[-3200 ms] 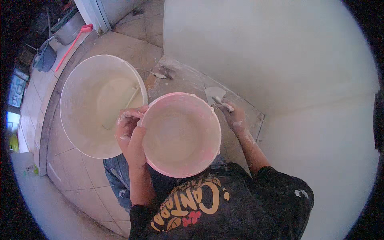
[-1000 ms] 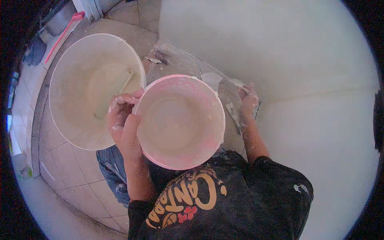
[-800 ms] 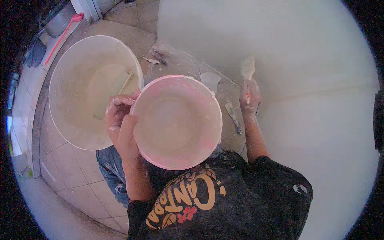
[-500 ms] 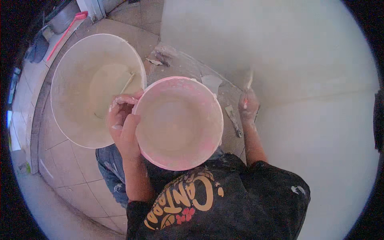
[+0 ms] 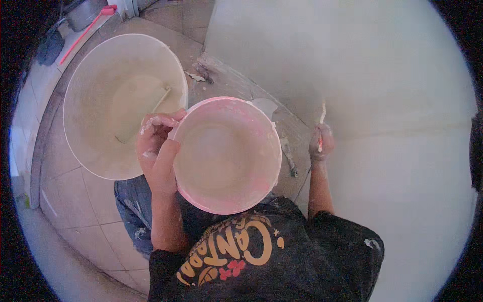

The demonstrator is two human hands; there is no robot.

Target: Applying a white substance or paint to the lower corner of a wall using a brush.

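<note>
Head view looked straight down past a dark printed shirt (image 5: 261,256), which hid the person's lap and most of the floor beneath. Far left, a red-handled tool (image 5: 85,31) lay along the tiled floor (image 5: 65,196), its lower end cut off behind the large white tub (image 5: 95,146). That tub held pale paste, and a thin stick (image 5: 161,99) leaned inside it, half sunk and hard to make out. Just right of it, the left hand (image 5: 156,146) was clamped on the rim of the pink bucket (image 5: 251,196), fingers curled over the edge; the bucket sat in front of the chest, overlapping the tub's near right edge and hiding part of the jeans (image 5: 133,216). Between the bucket and the wall, a second trowel-like tool (image 5: 288,156) lay on the spattered floor strip, its blade partly covered by the bucket. Further right, the right hand (image 5: 321,143) was closed round a putty knife (image 5: 322,111), whose blade was seen edge-on against the pale wall (image 5: 362,75); whether it touched the plaster could not be told. Counted: two containers, two hands, well apart.
</note>
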